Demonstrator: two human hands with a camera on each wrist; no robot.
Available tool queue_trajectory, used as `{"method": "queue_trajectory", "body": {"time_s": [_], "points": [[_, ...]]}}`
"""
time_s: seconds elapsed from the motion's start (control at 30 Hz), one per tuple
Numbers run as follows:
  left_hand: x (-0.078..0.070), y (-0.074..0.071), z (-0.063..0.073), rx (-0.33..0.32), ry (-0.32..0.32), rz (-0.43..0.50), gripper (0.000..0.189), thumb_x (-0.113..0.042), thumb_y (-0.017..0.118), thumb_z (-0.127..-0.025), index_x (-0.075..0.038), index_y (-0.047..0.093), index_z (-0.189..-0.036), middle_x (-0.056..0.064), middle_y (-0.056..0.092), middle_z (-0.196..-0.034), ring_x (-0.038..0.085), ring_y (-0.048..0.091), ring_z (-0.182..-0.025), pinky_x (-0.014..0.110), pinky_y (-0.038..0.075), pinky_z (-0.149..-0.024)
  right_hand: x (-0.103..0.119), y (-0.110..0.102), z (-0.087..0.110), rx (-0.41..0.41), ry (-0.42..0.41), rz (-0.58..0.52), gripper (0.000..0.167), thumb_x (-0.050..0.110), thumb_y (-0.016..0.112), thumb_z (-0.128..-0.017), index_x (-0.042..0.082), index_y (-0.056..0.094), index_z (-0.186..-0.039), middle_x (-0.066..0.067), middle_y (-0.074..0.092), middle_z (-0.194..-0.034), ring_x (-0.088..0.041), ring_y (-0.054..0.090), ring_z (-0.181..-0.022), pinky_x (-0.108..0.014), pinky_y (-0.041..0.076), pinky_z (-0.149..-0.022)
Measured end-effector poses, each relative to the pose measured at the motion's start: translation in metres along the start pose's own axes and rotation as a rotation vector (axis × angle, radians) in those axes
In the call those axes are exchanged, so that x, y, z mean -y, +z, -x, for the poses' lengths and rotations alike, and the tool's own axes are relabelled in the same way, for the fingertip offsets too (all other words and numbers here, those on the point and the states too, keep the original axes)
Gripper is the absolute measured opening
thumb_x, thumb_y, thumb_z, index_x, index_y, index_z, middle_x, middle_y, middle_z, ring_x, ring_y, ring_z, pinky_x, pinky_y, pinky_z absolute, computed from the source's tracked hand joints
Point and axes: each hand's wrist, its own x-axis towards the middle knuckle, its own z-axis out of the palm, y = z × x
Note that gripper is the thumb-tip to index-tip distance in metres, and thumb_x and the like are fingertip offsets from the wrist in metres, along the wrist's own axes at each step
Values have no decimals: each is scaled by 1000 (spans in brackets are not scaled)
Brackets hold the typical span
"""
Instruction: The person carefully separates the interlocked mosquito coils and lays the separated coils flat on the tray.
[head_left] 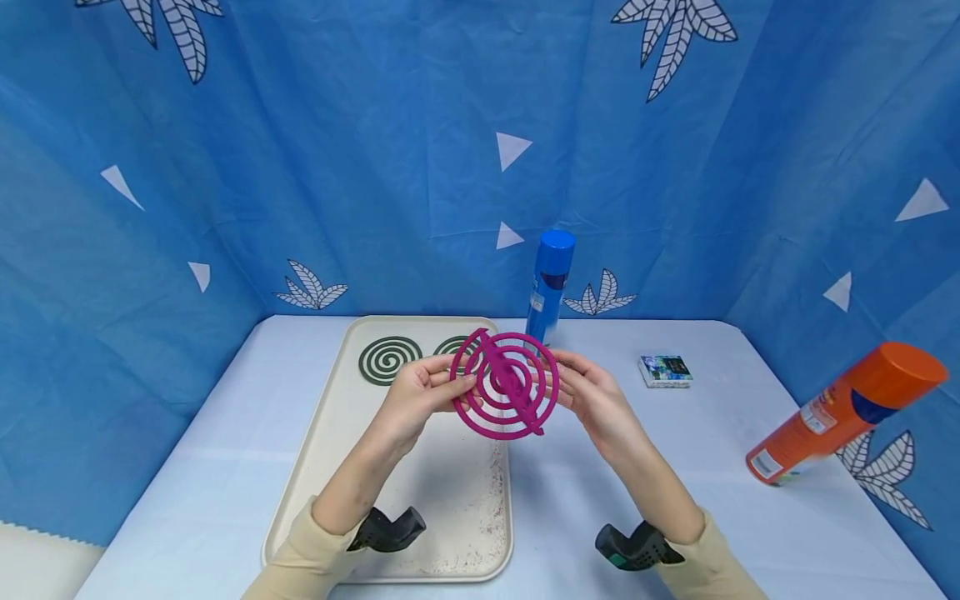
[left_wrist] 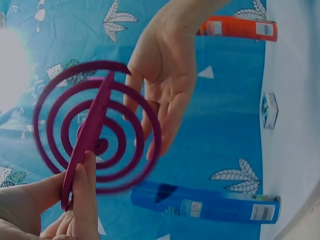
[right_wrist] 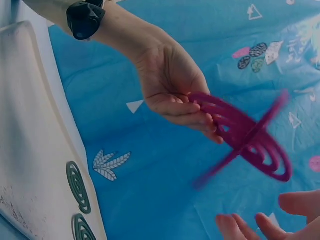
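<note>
A magenta mosquito coil point(head_left: 504, 379) with a long flat bar point(left_wrist: 88, 131) of the same colour across it is held in the air above the tray's right side. My left hand point(head_left: 422, 393) pinches its left edge between thumb and fingers. Near the opposite edge is my right hand point(head_left: 594, 398), its fingers loosely extended. In the right wrist view those fingertips point(right_wrist: 226, 225) stand apart from the coil. Two green mosquito coils lie on the cream tray point(head_left: 420, 500); the left green coil point(head_left: 389, 361) shows fully, and the right one point(head_left: 450, 344) is partly hidden.
A blue spray can point(head_left: 552, 271) stands at the back, behind the magenta coil. On the right is a larger orange spray can point(head_left: 840, 417). A small printed box point(head_left: 665, 372) lies between the two cans on the white table. Blue cloth point(head_left: 420, 150) hangs behind the table.
</note>
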Motion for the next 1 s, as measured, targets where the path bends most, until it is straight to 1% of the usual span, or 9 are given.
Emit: {"method": "queue_trajectory", "body": {"time_s": [0.1,0.2,0.27,0.33,0.47,0.6,0.73,0.87,1.0], "points": [[1,0,-1,-44,-6,16,38,-11,66,-88,7,57,-121,6,75,-90,9,72,-74,27,59,-78,3,1,3,-86,-73,43,45,31,50,-98,4,45,-134,5,59,-118,-12,58,-112,-26,51,-96],[3,2,-2,-61,-10,33,36,-9,66,-89,7,58,-120,0,74,-80,8,71,-70,26,59,-76,4,3,7,-150,-164,43,43,31,50,-99,5,45,-133,5,60,-117,-13,57,-112,-23,52,-94],[4,4,-3,-62,-12,39,35,-8,65,-89,7,58,-119,-4,73,-75,7,70,-67,25,60,-74,4,3,8,-162,-203,46,43,25,53,-97,4,44,-133,5,61,-115,-13,59,-109,-21,53,-91],[4,5,-3,-59,-13,42,34,-7,65,-89,7,58,-119,-5,72,-73,7,70,-66,25,60,-73,4,3,8,-157,-219,52,45,19,58,-95,2,43,-134,6,62,-112,-10,61,-104,-20,54,-88],[6,6,-3,-55,-9,32,36,-7,66,-88,7,57,-120,-4,73,-75,7,70,-66,25,60,-72,2,1,6,-152,-210,65,51,8,65,-89,3,43,-135,10,64,-104,-5,66,-90,-20,56,-83],[6,5,-3,-55,-8,21,36,-6,66,-88,7,57,-120,-2,73,-78,7,69,-66,24,60,-71,0,-2,4,-150,-196,64,51,5,65,-89,4,43,-135,12,68,-93,-5,70,-82,-23,58,-78],[7,5,-3,-61,-10,13,35,-6,67,-87,5,59,-119,0,74,-81,7,70,-69,26,60,-73,-1,-4,1,-147,-145,23,49,3,64,-89,4,44,-134,12,70,-87,-5,71,-79,-25,59,-76],[7,3,-5,-105,-4,7,35,-7,68,-86,3,60,-119,-1,73,-83,7,71,-73,28,60,-77,-1,-5,-2,-173,-80,-52,47,1,62,-89,2,44,-133,13,70,-83,-4,70,-76,-25,59,-74],[7,1,-7,-143,-5,15,34,-5,67,-86,3,61,-118,-4,72,-80,6,70,-72,29,60,-76,-1,-5,-4,-196,-65,-92,46,0,61,-90,2,44,-132,13,70,-81,-3,70,-76,-24,59,-72]]}}
